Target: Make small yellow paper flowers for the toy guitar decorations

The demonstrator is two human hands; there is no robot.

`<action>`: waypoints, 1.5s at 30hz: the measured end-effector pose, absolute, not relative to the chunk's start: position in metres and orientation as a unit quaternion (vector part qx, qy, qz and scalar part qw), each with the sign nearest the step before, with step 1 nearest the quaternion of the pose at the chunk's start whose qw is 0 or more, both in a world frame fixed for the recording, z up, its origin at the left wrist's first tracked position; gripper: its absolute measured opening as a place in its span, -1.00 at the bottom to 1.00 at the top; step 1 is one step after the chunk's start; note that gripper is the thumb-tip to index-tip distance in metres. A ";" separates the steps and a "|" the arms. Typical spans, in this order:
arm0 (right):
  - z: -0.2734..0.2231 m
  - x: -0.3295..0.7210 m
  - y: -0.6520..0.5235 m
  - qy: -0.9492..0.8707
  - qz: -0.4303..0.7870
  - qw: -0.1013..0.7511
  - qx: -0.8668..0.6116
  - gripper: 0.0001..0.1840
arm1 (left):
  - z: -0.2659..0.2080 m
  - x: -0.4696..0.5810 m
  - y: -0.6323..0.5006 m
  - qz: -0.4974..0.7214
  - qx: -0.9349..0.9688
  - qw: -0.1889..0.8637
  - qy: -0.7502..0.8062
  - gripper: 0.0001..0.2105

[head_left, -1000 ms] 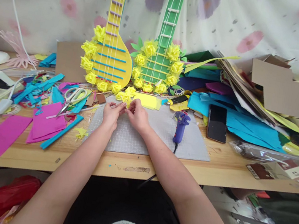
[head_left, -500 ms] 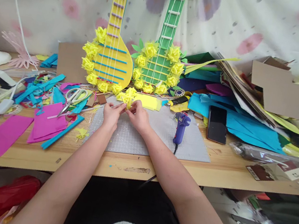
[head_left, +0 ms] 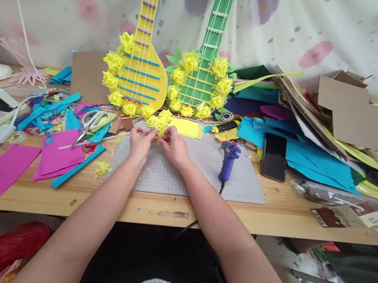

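Note:
Above the grey cutting mat (head_left: 168, 177), both hands come together on a yellow paper flower (head_left: 159, 127). My left hand (head_left: 140, 143) pinches it from the left, its fingertips closed at the base. From the other side my right hand (head_left: 174, 147) grips it between thumb and fingers. Just behind lie yellow paper sheets (head_left: 187, 128). A yellow paper guitar (head_left: 141, 79) edged with similar flowers stands at the back left, and a green paper guitar (head_left: 199, 84) with flowers and leaves stands beside it. Some of the held flower is hidden by my fingers.
A purple glue gun (head_left: 228, 163) stands on the mat's right, its cord running to the table edge. Scissors (head_left: 92, 125) and magenta paper (head_left: 60, 153) lie left. Rightward are a phone (head_left: 274, 156), blue paper (head_left: 317, 159) and stacked cardboard (head_left: 362, 111).
My hands stay almost in place, with only slight finger movement around the yellow flower. The view has shifted very slightly. Nothing else has visibly moved.

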State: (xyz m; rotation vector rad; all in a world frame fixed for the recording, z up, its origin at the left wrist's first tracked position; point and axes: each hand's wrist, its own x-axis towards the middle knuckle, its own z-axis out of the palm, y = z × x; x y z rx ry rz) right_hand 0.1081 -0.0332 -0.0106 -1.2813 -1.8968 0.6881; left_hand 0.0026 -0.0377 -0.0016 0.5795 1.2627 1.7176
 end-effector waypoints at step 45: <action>-0.013 0.107 -0.028 -0.736 0.249 0.321 -0.541 -0.85 | -0.012 0.005 -0.022 0.715 0.225 0.399 0.528 -0.56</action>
